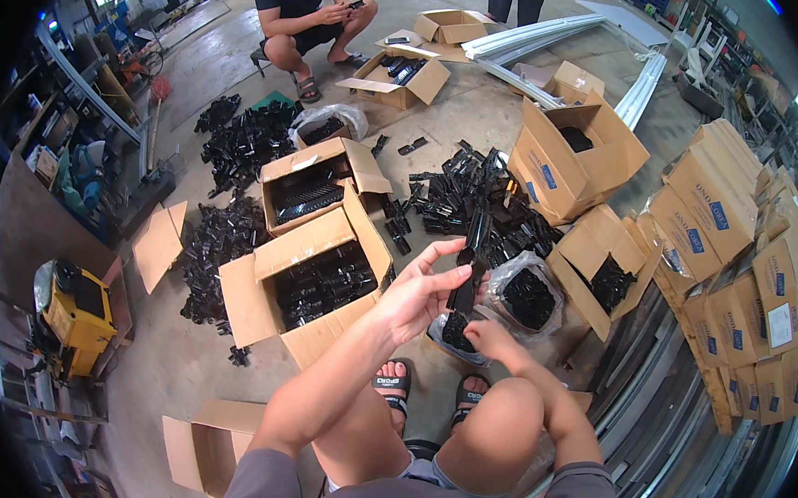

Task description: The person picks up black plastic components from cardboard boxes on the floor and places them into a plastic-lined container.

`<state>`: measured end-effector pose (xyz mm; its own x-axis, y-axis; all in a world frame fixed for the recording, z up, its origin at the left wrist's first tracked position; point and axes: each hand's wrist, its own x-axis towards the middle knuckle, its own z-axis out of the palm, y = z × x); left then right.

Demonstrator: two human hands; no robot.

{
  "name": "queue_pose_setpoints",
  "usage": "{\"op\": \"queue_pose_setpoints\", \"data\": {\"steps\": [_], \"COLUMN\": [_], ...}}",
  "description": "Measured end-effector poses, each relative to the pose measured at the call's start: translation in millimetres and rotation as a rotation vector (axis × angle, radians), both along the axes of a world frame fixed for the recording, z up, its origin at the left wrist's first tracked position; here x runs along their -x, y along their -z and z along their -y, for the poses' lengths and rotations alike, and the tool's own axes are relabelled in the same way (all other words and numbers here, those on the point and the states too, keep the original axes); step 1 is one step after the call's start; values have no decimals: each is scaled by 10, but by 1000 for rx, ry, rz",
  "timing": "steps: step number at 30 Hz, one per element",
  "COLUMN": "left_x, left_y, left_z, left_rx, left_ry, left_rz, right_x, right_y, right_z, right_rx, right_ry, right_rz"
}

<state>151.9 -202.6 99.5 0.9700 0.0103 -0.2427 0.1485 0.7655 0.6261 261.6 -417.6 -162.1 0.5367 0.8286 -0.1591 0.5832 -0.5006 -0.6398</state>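
Observation:
My left hand (425, 292) is closed around a long, glossy black part (476, 241), held upright in front of me with thumb and fingers. Below its lower end, a small clear-lined container of little black pieces (456, 334) stands between my feet and the pile. Over that container's right edge is my right hand (496, 341), its fingers drawn together; whatever they pinch is too small to make out. Just beyond, a clear plastic bag (527, 300) holds more small black pieces. Behind the held part spreads a heap of loose black parts (458, 193).
Open cartons of black parts (311, 252) stand to my left, beside another dark heap (218, 255). An open carton (615, 264) sits at right, near stacked closed boxes (707, 215) and long metal profiles (648, 396). A co-worker (296, 6) crouches at the far left, holding a dark piece.

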Motion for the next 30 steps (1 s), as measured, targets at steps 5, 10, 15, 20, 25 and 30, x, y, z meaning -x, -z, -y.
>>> {"op": "queue_pose_setpoints", "data": {"steps": [5,10,15,20,25,30], "left_x": [68,104,1,-19,-54,-57], "left_y": [-15,9,38,39,21,12], "left_z": [-5,-58,-34,-8,42,24], "left_rx": [73,108,194,206,158,48], "left_ry": [-34,-34,21,44,58,-8], "left_rz": [37,-6,34,45,44,29], "right_x": [157,179,72,82,117,69], "right_y": [603,904,1031,1075,1086,-10], "right_z": [-112,-172,-152,-172,-146,-133], "right_rx": [160,236,215,206,83,-381], "right_ry": [-113,-106,-60,-74,116,500], "right_rz": [214,385,448,453,373,-60]}}
